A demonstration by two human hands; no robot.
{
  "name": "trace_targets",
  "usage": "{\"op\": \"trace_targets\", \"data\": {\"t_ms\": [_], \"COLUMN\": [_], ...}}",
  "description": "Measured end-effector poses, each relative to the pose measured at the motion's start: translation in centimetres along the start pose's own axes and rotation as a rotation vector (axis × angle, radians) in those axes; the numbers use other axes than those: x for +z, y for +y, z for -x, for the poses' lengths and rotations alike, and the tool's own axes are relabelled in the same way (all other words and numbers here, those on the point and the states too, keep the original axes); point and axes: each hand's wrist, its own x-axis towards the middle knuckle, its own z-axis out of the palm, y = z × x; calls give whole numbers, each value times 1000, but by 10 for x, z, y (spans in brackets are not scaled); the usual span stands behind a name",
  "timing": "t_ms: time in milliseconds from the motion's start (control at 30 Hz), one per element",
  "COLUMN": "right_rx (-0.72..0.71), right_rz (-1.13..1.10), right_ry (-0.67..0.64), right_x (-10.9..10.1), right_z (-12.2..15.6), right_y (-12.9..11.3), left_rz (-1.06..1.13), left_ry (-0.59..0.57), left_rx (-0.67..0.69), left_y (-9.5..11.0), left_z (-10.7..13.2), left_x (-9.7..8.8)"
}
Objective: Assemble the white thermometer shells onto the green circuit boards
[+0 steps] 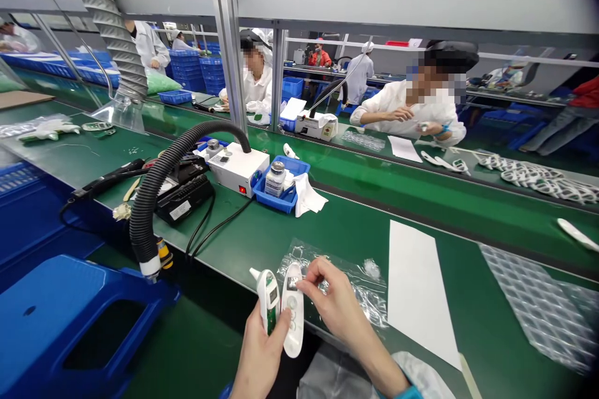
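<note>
My left hand [260,352] is closed around two white plastic parts held side by side. One is a thermometer body [268,297] with a green circuit board showing inside. The other is a white front shell [293,317] with round button holes. My right hand [327,296] pinches the top of the front shell with thumb and forefinger. Both hands hover over the near edge of the green conveyor belt [346,224], just in front of a clear plastic bag [341,274].
A white paper sheet [418,290] and bubble wrap [538,305] lie to the right. A black flexible hose [154,199], white control box [238,167], blue tray with a bottle [279,182] and blue bin [60,318] sit left. People in white coats work across the belt.
</note>
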Motion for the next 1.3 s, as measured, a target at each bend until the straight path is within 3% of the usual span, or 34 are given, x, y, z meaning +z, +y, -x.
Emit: {"op": "trace_targets", "data": {"t_ms": [100,233,333,433,567,700,900,1000,1067,1233,1300], "right_rx": [80,86,133,216,262,390,566,588,597,587,588], "right_rz": [-30,-75,-318,-637,-731,-841,-892,-907,-919,-944,-949], "right_ry": [-25,-1,38,-96,-166,-266,-441,-512,-516,-441,-429], "right_x": [5,18,34,54,86,132,248,285,288,260,257], "right_z": [4,10,14,18,21,2,-48,-53,-50,-44,-45], "right_y": [0,0,0,-2,-4,-7,-38,-53,-54,-40,-40], "left_rz": [-22,-12,30,88,274,541,712,749,755,758,759], "left_ry": [-24,46,93,99,171,286,572,659,673,591,589], "left_rx": [12,81,50,12,7,-77,-35,-27,-46,-101,-112], "left_y": [-1,-3,-3,-4,-17,-32,-41,-43,-44,-46,-45], "left_z": [3,8,10,12,11,-3,-28,-33,-37,-49,-51], "left_x": [1,1,-4,-12,-31,-74,-173,-196,-195,-169,-166]}}
